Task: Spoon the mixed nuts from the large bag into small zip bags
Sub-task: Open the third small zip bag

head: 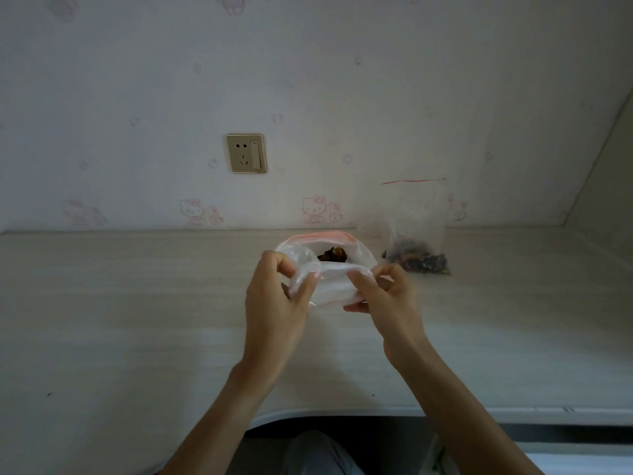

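Above the table's middle I hold a clear zip bag (330,250) with a red zip strip, its mouth pulled open toward me. Dark mixed nuts (333,254) show inside it. My left hand (274,303) pinches the bag's near rim on the left, and my right hand (387,296) pinches the same rim on the right. A second clear zip bag (416,228) with a red zip line stands upright against the wall at the right, with nuts piled in its bottom. No spoon is in view.
The pale wooden table (137,320) runs along a papered wall with a power socket (246,153). The table's front edge curves inward near my body. A slanted surface closes off the far right corner.
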Demonstrator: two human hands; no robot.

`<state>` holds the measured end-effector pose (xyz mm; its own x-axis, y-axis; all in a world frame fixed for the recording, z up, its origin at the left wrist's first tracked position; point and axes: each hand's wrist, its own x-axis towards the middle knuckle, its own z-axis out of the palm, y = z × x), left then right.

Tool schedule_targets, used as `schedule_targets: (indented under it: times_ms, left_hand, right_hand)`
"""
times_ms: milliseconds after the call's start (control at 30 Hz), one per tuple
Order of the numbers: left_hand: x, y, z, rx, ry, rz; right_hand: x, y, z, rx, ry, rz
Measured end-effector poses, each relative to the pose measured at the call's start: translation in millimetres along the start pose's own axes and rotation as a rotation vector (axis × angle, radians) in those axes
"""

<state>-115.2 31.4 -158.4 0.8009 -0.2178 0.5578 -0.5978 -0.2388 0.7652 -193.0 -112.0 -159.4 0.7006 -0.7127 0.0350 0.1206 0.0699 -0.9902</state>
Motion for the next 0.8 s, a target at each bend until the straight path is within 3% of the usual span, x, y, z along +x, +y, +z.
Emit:
schedule_targets:
  times_ms: [167, 267, 367, 533, 667, 800]
  left_hand:
    - [5.0, 7.5, -10.3, 0.469, 0.003, 0.429]
    - [9.7, 13.3, -13.2, 0.654, -0.064, 0.53]
    - [13.8, 17.1, -14.7, 0.665, -0.182, 0.606]
    - [24.8, 8.6, -19.4, 0.575, -0.455, 0.504]
    - [31.0, 3.3, -16.8, 0.49, -0.509, 0.368]
    - [32.1, 1.7, -12.9, 0.488, -0.517, 0.322]
  right_hand:
    - [5.8, -12.7, -8.1, -0.278, -0.132, -0.016]
    - [12.3, -23.6, -13.1, -0.301, -0.163, 0.022]
    - [17.8, -33.9, -15.6, -0.279, -0.221, 0.112]
    - [24.7, -42.7, -18.8, -0.396, -0.295, 0.133]
    - [22.0, -44.4, -17.6, -0.676, -0.289, -0.142]
    - [16.5, -43.6, -14.6, -0.751, -0.383, -0.412]
